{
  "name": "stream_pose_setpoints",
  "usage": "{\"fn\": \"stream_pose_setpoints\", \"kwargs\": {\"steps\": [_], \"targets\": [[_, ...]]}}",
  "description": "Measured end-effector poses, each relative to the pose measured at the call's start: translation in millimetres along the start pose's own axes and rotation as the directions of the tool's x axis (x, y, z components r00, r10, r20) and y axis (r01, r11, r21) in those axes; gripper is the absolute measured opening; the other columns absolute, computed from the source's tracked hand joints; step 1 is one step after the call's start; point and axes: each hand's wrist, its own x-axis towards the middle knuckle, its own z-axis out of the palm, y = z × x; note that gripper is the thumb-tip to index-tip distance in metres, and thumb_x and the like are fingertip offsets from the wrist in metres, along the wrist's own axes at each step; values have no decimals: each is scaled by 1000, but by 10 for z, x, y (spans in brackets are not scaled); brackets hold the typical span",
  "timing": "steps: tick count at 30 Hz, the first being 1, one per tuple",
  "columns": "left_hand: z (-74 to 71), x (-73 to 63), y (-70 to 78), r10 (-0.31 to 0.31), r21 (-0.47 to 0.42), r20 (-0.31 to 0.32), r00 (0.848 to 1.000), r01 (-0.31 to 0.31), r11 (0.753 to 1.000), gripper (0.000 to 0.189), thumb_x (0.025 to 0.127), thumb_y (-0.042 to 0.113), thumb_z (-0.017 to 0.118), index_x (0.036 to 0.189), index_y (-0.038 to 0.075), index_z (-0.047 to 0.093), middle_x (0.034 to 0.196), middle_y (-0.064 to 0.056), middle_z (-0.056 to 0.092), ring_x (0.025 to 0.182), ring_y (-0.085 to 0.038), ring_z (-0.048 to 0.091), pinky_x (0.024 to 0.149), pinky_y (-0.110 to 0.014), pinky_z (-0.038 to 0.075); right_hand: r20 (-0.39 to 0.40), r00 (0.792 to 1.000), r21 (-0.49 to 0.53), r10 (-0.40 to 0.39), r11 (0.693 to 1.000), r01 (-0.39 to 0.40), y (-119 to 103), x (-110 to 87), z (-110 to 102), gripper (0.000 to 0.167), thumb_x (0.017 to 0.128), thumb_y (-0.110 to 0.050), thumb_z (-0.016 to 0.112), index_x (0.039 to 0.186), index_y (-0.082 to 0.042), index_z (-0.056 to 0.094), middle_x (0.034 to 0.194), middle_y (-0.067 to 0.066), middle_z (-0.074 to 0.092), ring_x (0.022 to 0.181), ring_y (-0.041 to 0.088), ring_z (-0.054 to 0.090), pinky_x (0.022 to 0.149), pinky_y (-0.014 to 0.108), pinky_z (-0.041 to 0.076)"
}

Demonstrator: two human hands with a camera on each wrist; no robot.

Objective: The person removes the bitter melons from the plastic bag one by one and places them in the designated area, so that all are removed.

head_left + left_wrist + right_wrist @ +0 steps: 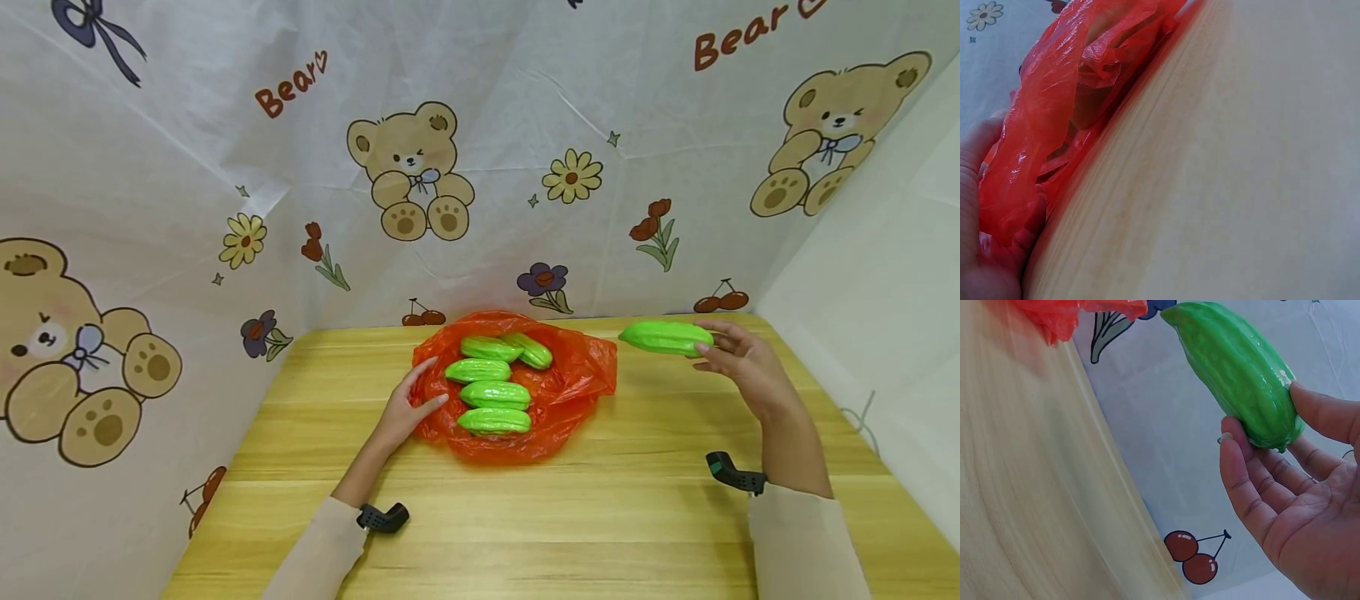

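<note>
My right hand (738,362) pinches a glossy, bright green bitter melon (663,337) by its blunt end, between thumb and fingers, above the right side of the table. In the right wrist view the ridged bitter melon (1235,372) points its tapered tip away from the palm. A crumpled red plastic bag (577,375) lies spread in the middle, with several more green bitter melons (495,394) on it. At its left edge my left hand (405,412) holds the film. The left wrist view has the red bag (1041,119) between the thumb and fingers, some of them seen through it.
The wooden table (637,517) reaches back to a white cloth (495,83) printed with bears and flowers. A plain white panel (877,275) stands on the right, where a thin cable (866,421) shows beside the table edge.
</note>
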Motion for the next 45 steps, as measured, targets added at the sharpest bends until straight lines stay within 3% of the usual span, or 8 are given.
{"fn": "stream_pose_setpoints", "kwargs": {"steps": [8, 15, 25, 31, 35, 41, 45], "targets": [[-5, 10, 20, -9, 1, -1, 1000, 9, 1000, 68, 95, 19, 74, 155, 22, 41, 158, -7, 38, 140, -32, 43, 104, -42, 49, 10, 999, 0, 42, 999, -42, 49, 1, -52, 38, 101, 2, 58, 138, 0, 50, 114, -1, 68, 95, 15, 71, 80, 26, 59], [0, 22, 3, -21, 14, -2, 1000, 21, 1000, 71, 96, 12, 71, 157, 14, 37, 160, -12, 34, 142, -37, 40, 106, -46, 47, -16, 997, -100, 82, 992, -83, 142, -2, -96, 37, 102, -4, 60, 138, 0, 52, 117, 0, 60, 93, 16, 71, 80, 26, 59], [-8, -1, -18, -14, 13, -7, 1000, 14, 1000, 68, 93, 27, 77, 153, 29, 44, 157, -2, 39, 141, -30, 42, 106, -46, 47, -13, 994, -174, 107, 979, -108, 247, -43, -154, 46, 101, -11, 63, 144, 1, 48, 118, -2, 60, 97, 10, 67, 81, 27, 59], [-12, 8, -21, -6, 24, -9, 1000, 6, 1000, 69, 93, 26, 76, 154, 26, 43, 158, -4, 39, 141, -31, 42, 107, -46, 47, -22, 993, -220, 117, 968, -119, 304, -60, -218, 42, 102, -12, 62, 143, -8, 52, 119, -6, 59, 100, 4, 63, 83, 29, 59], [-4, 21, -17, -22, 19, -10, 1000, 22, 1000, 70, 95, 20, 74, 155, 23, 41, 159, -6, 37, 141, -32, 41, 107, -50, 46, -33, 989, -281, 145, 948, -148, 336, -74, -255, 49, 102, -15, 62, 148, -4, 47, 124, -5, 54, 103, 5, 58, 85, 28, 59], [25, -14, 145, -32, 7, -2, 999, 32, 999, 70, 95, 13, 72, 157, 14, 38, 160, -11, 36, 142, -35, 40, 110, -55, 41, -40, 982, -328, 185, 926, -188, 377, -99, -298, 57, 102, -18, 63, 153, -3, 41, 152, 12, 37, 122, 3, 43, 89, 23, 56], [40, -63, 318, -27, -7, 7, 1000, 27, 1000, 69, 96, 10, 71, 156, 9, 38, 159, -15, 36, 142, -37, 40, 110, -53, 41, -30, 982, -284, 185, 941, -186, 421, -112, -332, 56, 101, -12, 63, 153, -3, 41, 153, 11, 38, 118, -1, 52, 88, 18, 54]]}}
